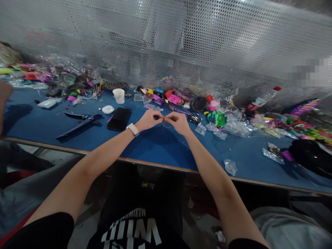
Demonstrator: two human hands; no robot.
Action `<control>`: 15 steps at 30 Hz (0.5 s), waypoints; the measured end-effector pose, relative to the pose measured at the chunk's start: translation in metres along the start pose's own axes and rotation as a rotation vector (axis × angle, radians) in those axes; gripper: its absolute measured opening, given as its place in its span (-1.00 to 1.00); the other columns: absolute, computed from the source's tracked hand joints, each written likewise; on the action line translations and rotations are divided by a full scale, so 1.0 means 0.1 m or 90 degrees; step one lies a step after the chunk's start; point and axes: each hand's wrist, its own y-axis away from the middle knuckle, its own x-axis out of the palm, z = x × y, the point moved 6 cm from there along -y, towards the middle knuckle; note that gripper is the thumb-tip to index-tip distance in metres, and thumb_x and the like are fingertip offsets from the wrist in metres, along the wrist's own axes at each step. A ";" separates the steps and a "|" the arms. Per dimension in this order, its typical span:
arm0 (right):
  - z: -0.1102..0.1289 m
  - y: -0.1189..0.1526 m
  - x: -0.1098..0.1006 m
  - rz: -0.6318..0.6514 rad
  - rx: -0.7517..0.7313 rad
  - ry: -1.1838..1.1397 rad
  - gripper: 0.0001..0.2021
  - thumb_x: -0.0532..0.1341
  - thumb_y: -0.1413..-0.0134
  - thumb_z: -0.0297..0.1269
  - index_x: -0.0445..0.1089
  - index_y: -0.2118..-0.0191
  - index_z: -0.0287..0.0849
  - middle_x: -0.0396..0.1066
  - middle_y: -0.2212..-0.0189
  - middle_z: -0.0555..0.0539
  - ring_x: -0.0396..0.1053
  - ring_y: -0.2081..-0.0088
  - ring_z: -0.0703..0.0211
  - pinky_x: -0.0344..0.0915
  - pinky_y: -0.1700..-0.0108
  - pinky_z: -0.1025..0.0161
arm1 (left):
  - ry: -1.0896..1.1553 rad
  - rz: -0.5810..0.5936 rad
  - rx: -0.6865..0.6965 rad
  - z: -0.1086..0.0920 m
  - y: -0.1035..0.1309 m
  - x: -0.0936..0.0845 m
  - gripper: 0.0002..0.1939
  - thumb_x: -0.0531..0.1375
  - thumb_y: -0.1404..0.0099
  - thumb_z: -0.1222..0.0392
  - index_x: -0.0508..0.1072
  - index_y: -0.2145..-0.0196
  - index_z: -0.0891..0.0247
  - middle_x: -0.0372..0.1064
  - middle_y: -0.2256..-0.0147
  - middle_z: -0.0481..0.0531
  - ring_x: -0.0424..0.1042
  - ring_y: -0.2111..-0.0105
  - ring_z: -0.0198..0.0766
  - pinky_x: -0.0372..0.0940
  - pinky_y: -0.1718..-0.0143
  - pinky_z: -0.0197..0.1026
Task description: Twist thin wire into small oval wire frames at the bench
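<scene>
My left hand [149,119], with a pale band at the wrist, is closed in a pinch over the blue table [158,145]. My right hand [178,121] pinches from the other side, its fingertips almost touching the left ones. Between them is a small dark piece, too small to name, and a thin pale strand [163,128] hangs below the fingertips. Left of my left hand lies a black phone [119,119]. A black round item with white markings [194,118] and a small clear bag [200,129] are close to my right hand.
Black-handled scissors or pliers [80,126], a white case [108,109] and a paper cup [118,96] stand to the left. Colourful pieces and plastic bags line the back, with a bottle [263,99] at right. Another person's hand [4,100] is at far left.
</scene>
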 end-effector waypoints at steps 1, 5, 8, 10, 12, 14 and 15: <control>0.00 0.00 0.00 0.001 0.000 0.003 -0.67 0.58 -0.14 0.12 0.71 0.29 -0.04 0.70 0.36 -0.08 0.66 0.30 -0.05 0.61 0.12 -0.01 | 0.000 0.003 -0.003 0.00 0.00 0.00 -0.85 0.31 -0.36 0.21 0.71 0.31 0.21 0.71 0.31 0.07 0.60 0.32 -0.21 0.48 0.19 -0.13; 0.02 0.01 0.02 0.009 -0.010 0.034 -0.70 0.54 -0.20 0.09 0.71 0.27 -0.05 0.71 0.32 -0.09 0.65 0.28 -0.03 0.58 0.11 0.01 | -0.018 0.001 0.001 0.01 0.00 0.01 -0.90 0.32 -0.31 0.26 0.68 0.33 0.22 0.69 0.32 0.06 0.57 0.32 -0.22 0.44 0.20 -0.15; 0.08 0.01 0.01 0.001 -0.034 0.091 -0.76 0.48 -0.27 0.01 0.71 0.24 -0.05 0.72 0.29 -0.11 0.64 0.25 -0.04 0.56 0.09 0.00 | -0.028 -0.009 0.009 0.01 -0.01 0.02 -0.91 0.31 -0.28 0.31 0.66 0.33 0.22 0.68 0.31 0.05 0.55 0.33 -0.22 0.43 0.18 -0.14; 0.11 0.02 0.01 -0.006 -0.044 0.128 -0.78 0.46 -0.30 -0.02 0.71 0.22 -0.06 0.73 0.27 -0.12 0.64 0.23 -0.05 0.57 0.08 -0.01 | -0.034 -0.012 0.009 0.01 -0.01 0.02 -0.91 0.31 -0.29 0.32 0.66 0.32 0.23 0.68 0.30 0.06 0.54 0.32 -0.22 0.44 0.16 -0.13; 0.14 0.02 0.01 -0.010 -0.045 0.152 -0.79 0.46 -0.32 -0.04 0.70 0.21 -0.06 0.73 0.26 -0.12 0.63 0.24 -0.05 0.58 0.08 -0.01 | -0.040 -0.013 0.003 0.01 -0.02 0.02 -0.89 0.30 -0.32 0.31 0.66 0.31 0.22 0.68 0.29 0.07 0.54 0.31 -0.21 0.45 0.14 -0.12; 0.15 0.02 0.02 -0.011 -0.040 0.160 -0.79 0.46 -0.33 -0.03 0.70 0.20 -0.06 0.73 0.26 -0.12 0.62 0.26 -0.04 0.58 0.09 -0.01 | -0.044 -0.012 -0.003 0.00 -0.02 0.02 -0.87 0.29 -0.37 0.29 0.67 0.30 0.22 0.68 0.27 0.08 0.55 0.29 -0.20 0.45 0.13 -0.11; 0.15 0.02 0.02 -0.011 -0.038 0.158 -0.78 0.46 -0.33 -0.02 0.70 0.21 -0.06 0.73 0.26 -0.12 0.62 0.26 -0.04 0.58 0.10 0.00 | -0.045 -0.011 -0.005 -0.01 -0.02 0.01 -0.87 0.29 -0.39 0.28 0.67 0.29 0.23 0.68 0.27 0.09 0.55 0.29 -0.19 0.45 0.14 -0.11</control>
